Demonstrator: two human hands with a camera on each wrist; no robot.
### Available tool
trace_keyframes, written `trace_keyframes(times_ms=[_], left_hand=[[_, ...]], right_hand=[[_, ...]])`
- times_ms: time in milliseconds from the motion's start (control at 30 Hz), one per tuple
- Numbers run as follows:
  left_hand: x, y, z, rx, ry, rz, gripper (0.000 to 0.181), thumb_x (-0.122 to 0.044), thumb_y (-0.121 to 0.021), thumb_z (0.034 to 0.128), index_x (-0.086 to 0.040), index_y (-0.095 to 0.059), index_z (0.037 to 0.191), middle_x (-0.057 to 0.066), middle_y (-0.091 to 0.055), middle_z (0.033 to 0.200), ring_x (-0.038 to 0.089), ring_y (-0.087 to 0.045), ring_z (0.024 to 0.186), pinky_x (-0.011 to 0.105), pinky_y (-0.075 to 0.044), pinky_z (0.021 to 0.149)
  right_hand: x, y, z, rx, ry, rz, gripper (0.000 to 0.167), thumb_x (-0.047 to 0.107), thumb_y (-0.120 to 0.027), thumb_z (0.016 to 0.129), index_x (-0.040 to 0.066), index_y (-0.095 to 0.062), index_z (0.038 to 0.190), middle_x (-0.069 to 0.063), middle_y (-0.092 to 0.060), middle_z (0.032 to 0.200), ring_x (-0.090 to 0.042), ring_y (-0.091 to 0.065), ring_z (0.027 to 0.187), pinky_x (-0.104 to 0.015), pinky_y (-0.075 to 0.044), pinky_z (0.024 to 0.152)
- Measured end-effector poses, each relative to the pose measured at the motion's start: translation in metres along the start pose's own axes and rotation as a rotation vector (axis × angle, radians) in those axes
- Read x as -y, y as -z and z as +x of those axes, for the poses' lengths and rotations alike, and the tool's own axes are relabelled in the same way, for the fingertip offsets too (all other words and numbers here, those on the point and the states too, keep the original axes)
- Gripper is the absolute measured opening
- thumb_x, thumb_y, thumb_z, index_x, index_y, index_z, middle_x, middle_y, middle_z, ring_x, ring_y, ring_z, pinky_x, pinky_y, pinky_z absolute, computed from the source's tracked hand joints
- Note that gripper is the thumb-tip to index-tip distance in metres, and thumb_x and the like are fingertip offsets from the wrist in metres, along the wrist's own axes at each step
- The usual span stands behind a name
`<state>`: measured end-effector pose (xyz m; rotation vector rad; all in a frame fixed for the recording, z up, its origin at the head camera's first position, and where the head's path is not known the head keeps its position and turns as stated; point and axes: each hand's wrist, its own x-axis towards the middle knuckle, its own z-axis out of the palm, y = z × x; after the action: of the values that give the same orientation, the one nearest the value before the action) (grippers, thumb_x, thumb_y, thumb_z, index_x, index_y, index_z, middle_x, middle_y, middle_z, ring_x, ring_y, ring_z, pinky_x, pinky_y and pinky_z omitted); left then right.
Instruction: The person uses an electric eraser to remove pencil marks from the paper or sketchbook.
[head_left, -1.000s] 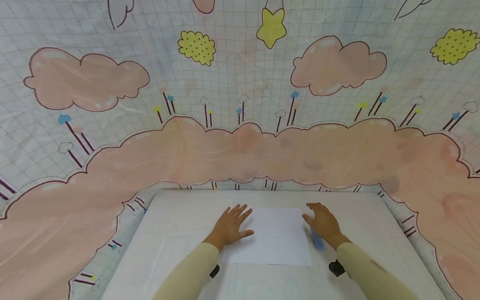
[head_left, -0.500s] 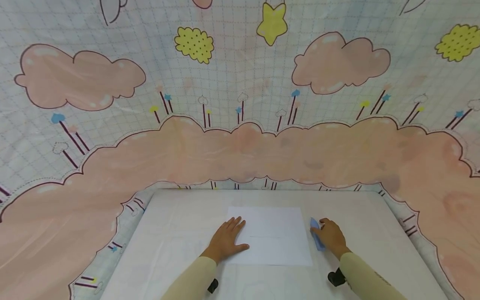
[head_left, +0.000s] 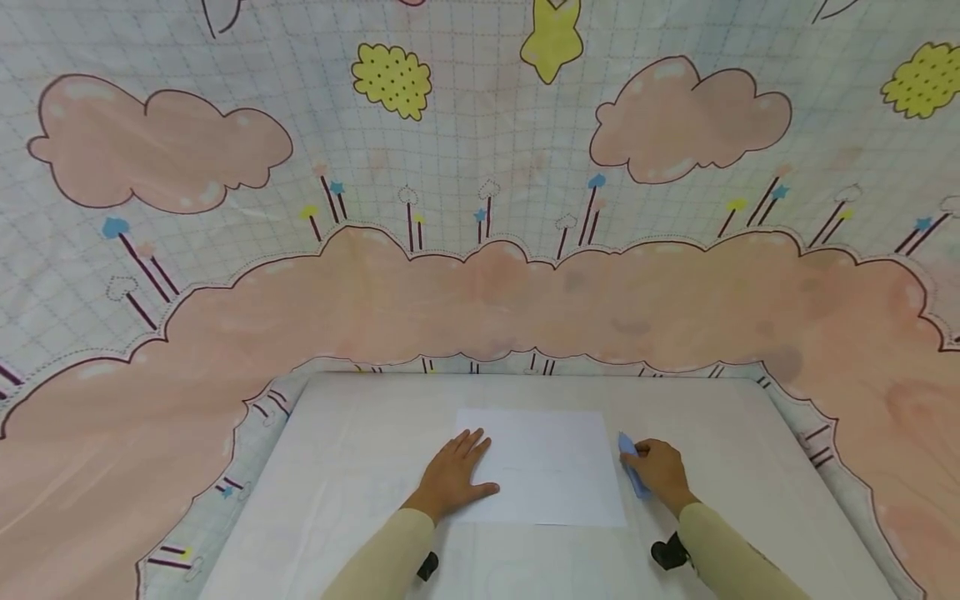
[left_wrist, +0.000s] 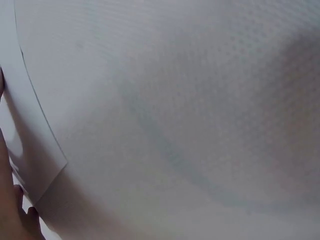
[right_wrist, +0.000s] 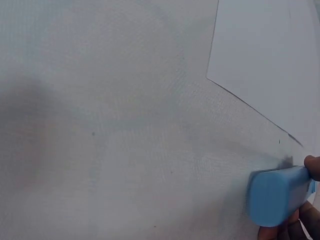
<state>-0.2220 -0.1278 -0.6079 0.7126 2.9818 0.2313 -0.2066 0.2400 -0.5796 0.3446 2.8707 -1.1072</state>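
Observation:
A white sheet of paper [head_left: 547,450] lies flat on the white table, with a faint line across its middle. My left hand [head_left: 450,475] rests on the sheet's left side, fingers straight and thumb spread. Beside the sheet's right edge, my right hand [head_left: 662,471] pinches a light-blue, long, rounded object [head_left: 633,468], whose exact kind I cannot tell. The right wrist view shows the blue object's blunt rounded end [right_wrist: 270,197], with the thumb on one side and fingers on the other. Only parts of the left hand [left_wrist: 12,205] show at the left wrist view's edge.
The white table [head_left: 360,417] reaches well beyond the paper on both sides. Behind it hangs a patterned cloth [head_left: 480,308] with clouds and stars, which also runs down both sides. A dark wrist-worn device [head_left: 670,552] sits under the right forearm.
My left hand has come down onto the paper. The right hand has lowered to the blue object and pinched it. Over the last half second both hands have stayed nearly still.

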Motion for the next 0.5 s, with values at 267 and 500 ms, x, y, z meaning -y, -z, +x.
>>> trace_keyframes(times_ms=[267,500], left_hand=[[-0.001,0.006,-0.002,0.016,-0.005,-0.036,0.086,-0.068,-0.057,0.0863,-0.017,-0.039,0.152,0.003,-0.031,0.161,0.026,-0.027,0.148,0.045,-0.027,0.119],[-0.004,0.01,-0.005,0.048,0.005,-0.052,0.085,-0.065,-0.059,0.0867,-0.015,-0.039,0.152,0.004,-0.03,0.161,0.027,-0.026,0.149,0.045,-0.026,0.119]], right_hand=[[0.002,-0.013,-0.003,-0.045,0.028,0.024,0.038,0.017,-0.072,0.086,-0.013,-0.065,0.108,-0.021,-0.069,0.095,-0.027,-0.062,0.083,-0.037,-0.053,0.07],[0.013,-0.023,-0.009,-0.061,0.069,0.1,0.032,0.012,-0.075,0.084,-0.01,-0.066,0.105,-0.017,-0.066,0.091,-0.023,-0.059,0.08,-0.028,-0.048,0.065]])
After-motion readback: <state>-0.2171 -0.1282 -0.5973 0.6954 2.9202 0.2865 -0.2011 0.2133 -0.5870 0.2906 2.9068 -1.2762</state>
